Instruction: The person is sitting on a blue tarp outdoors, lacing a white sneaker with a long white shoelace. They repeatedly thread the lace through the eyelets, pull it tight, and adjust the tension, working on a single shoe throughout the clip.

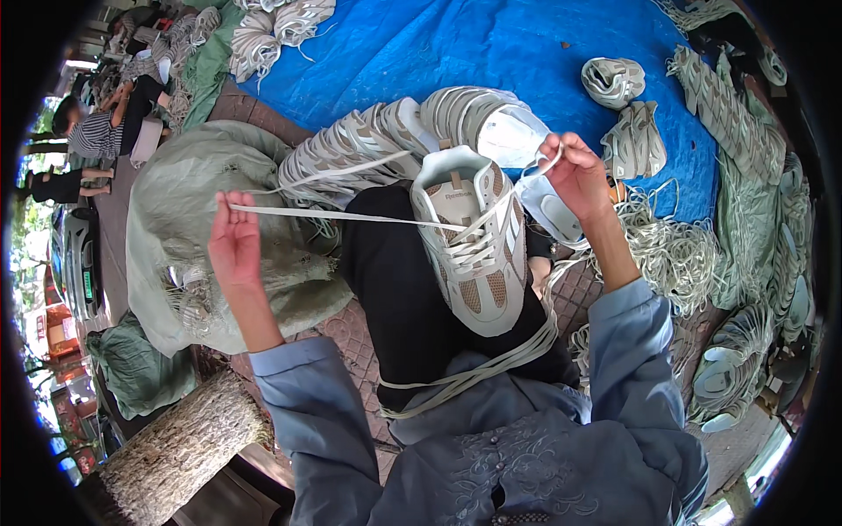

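Left hand (235,250) and right hand (581,178) pinch lace (342,214) between their fingertips (571,142), one strand stretched straight from the left to the shoe (482,289) on the lap (386,280).

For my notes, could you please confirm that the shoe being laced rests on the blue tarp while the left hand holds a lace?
The head view shows the shoe resting on the black trousers, not the blue tarp; the left hand does hold a lace.

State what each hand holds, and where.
Left hand pinches the shoelace on its left-hand strand; right hand pinches its right-hand strand. Neither hand holds the shoe itself.
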`<state>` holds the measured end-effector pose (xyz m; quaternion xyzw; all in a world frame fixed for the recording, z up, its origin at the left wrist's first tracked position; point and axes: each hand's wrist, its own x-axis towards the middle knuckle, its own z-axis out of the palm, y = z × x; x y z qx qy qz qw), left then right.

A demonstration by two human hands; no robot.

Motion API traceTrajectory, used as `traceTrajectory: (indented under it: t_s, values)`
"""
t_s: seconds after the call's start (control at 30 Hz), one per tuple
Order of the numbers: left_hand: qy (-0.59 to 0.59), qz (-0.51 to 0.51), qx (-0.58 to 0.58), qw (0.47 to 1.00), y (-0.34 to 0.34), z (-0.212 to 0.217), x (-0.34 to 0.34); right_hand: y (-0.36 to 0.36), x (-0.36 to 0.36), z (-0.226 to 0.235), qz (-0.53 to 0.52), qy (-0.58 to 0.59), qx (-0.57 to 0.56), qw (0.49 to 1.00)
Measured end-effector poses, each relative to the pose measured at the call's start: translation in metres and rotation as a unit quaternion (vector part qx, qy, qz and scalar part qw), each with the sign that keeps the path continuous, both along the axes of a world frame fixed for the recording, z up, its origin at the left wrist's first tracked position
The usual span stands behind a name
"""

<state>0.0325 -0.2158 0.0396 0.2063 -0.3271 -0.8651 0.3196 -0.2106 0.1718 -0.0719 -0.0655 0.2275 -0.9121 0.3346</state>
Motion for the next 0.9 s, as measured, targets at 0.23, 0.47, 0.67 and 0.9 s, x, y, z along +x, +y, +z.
traceTrajectory:
  t_s: [0.23,0.47,0.67,0.9]
  values:
    - [-0.103,0.136,-0.123,0.978,-0.125,0.016,0.076,0.031,-0.046,0.060,-0.026,0.054,-0.087,0.994]
    - [-0.134,0.088,-0.148,0.976,-0.227,-0.025,0.188,0.106,-0.117,0.032,-0.117,0.086,0.112,0.983]
    - [-0.228,0.192,-0.067,0.952,-0.251,-0.061,0.272,0.147,-0.164,0.011,-0.123,0.076,0.098,0.985]
    - [-0.344,0.230,-0.251,0.875,-0.182,0.013,0.183,0.095,-0.095,0.077,-0.099,0.352,0.500,0.785]
